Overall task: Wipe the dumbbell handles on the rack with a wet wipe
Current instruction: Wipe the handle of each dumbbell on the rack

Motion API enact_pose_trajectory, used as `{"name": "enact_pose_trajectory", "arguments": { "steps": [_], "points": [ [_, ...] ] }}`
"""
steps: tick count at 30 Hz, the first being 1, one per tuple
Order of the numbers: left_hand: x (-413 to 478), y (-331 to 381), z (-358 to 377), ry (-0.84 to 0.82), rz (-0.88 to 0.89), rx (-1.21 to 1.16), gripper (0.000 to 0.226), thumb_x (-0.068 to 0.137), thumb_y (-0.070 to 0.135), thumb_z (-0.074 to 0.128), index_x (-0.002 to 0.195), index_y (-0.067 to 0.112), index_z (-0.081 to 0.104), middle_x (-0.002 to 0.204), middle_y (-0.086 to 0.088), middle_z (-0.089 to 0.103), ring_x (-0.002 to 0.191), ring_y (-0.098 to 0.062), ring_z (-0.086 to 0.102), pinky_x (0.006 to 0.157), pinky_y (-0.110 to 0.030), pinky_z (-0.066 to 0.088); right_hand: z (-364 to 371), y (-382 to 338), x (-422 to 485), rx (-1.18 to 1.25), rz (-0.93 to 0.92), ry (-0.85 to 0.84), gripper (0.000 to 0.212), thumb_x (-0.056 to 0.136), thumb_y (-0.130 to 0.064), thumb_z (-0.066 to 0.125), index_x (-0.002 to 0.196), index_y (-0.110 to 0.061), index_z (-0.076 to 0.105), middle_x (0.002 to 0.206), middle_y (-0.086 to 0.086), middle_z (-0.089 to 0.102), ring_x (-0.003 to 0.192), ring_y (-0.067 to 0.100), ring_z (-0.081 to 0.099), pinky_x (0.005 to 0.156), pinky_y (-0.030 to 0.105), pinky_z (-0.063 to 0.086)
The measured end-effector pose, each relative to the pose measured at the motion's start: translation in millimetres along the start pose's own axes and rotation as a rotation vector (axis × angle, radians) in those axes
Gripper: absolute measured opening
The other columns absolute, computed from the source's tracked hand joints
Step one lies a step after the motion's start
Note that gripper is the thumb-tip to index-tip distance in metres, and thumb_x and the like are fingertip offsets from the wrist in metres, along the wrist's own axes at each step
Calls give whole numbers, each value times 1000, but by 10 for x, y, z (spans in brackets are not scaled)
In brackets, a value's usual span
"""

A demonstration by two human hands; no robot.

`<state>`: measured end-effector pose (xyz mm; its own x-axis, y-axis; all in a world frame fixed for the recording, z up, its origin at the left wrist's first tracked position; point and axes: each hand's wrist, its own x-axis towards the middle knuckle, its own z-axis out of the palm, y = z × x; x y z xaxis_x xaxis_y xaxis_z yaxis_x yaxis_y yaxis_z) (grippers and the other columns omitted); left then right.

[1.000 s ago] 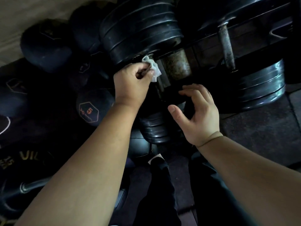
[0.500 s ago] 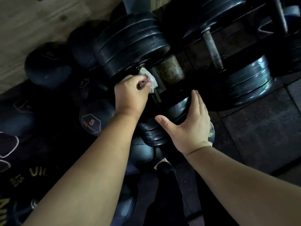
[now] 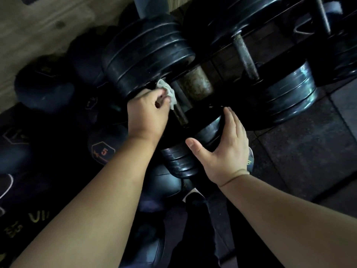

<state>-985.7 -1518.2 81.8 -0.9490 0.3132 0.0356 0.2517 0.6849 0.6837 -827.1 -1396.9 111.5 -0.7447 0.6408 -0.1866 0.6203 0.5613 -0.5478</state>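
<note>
My left hand [image 3: 147,111] grips a crumpled white wet wipe [image 3: 167,92] around the upper end of a thin, rusty dumbbell handle [image 3: 180,114]. That handle runs from a big black plate stack [image 3: 146,55] down to a smaller plate stack [image 3: 185,157] near me. My right hand [image 3: 226,149] lies flat with straight fingers on that near plate stack, thumb spread out to the left. Another rusty handle [image 3: 245,57] sits on the rack further right, untouched.
A thick rusty cylinder [image 3: 196,84] stands just right of the wipe. Dark round weight balls, one marked 5 [image 3: 103,151], crowd the left side. Black plates [image 3: 289,93] lie to the right above dark floor tiles [image 3: 309,147]. My dark trousers [image 3: 195,229] show below.
My right hand went from hovering with curled fingers to lying flat on the near plate stack. My left hand kept the wipe on the handle's upper end.
</note>
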Motion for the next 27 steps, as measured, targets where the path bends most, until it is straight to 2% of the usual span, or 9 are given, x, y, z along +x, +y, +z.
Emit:
{"name": "enact_pose_trajectory", "arguments": {
  "steps": [3, 5, 8, 11, 13, 17, 19, 23, 27],
  "points": [
    [-201, 8, 53, -201, 155, -14, 14, 82, 16, 78, 95, 12, 82, 81, -6, 72, 71, -22, 69, 71, -33, 55, 14, 17, 9, 2, -17, 3, 119, 69, -90, 45, 152, -6, 35, 158, 8, 38, 146, 24, 33, 118, 41, 29],
    [-189, 15, 23, -300, 195, 1, 9, 84, 20, 77, 90, 15, 83, 77, -5, 69, 66, -21, 67, 62, -37, 55, 17, 24, 10, 3, -21, 1, 119, 70, -93, 39, 152, -6, 35, 157, 9, 38, 146, 24, 34, 118, 42, 30],
    [33, 36, 23, -129, 215, 133, 13, 84, 22, 72, 86, 11, 80, 74, -10, 69, 65, -31, 65, 61, -39, 55, 14, 21, 17, 7, -25, 9, 116, 72, -91, 41, 151, -5, 36, 157, 9, 39, 145, 24, 35, 118, 42, 31],
    [125, 74, 21, 6, 139, 145, 12, 85, 19, 74, 92, 11, 81, 78, -10, 73, 71, -29, 68, 67, -38, 55, 16, 27, 21, 26, -44, 20, 115, 73, -90, 41, 150, -4, 38, 156, 10, 40, 145, 25, 37, 116, 46, 34],
    [16, 86, 34, -53, 125, 126, 14, 86, 19, 75, 95, 12, 82, 77, -9, 72, 69, -29, 67, 65, -40, 57, 19, 34, 25, 33, -46, 13, 114, 74, -90, 40, 150, -5, 38, 157, 9, 39, 145, 25, 36, 115, 48, 35],
    [-118, 106, -11, -278, 218, 120, 17, 85, 21, 76, 97, 12, 82, 77, -9, 71, 64, -28, 67, 59, -40, 58, 22, 54, 31, 34, -47, 12, 112, 75, -87, 44, 150, -5, 38, 157, 9, 38, 145, 25, 35, 115, 48, 34],
    [-7, 128, -39, -226, 257, 193, 15, 84, 20, 74, 91, 9, 81, 75, -12, 70, 63, -32, 65, 58, -41, 57, 24, 53, 31, 32, -42, 6, 110, 75, -86, 45, 151, -6, 37, 157, 9, 38, 146, 26, 35, 115, 48, 34],
    [172, 180, -38, -109, 182, 265, 8, 86, 15, 75, 88, 9, 79, 76, -12, 70, 68, -30, 65, 61, -35, 52, 18, 52, 28, 21, -40, -1, 109, 75, -82, 49, 151, -6, 37, 158, 9, 37, 146, 27, 34, 115, 50, 33],
    [-49, 225, 7, -321, 204, 182, 11, 86, 13, 79, 96, 11, 82, 82, -11, 73, 71, -28, 69, 67, -39, 60, 16, 66, 24, 23, -32, -10, 108, 74, -81, 53, 151, -6, 38, 159, 8, 36, 147, 26, 34, 114, 50, 34]
  ]
}}
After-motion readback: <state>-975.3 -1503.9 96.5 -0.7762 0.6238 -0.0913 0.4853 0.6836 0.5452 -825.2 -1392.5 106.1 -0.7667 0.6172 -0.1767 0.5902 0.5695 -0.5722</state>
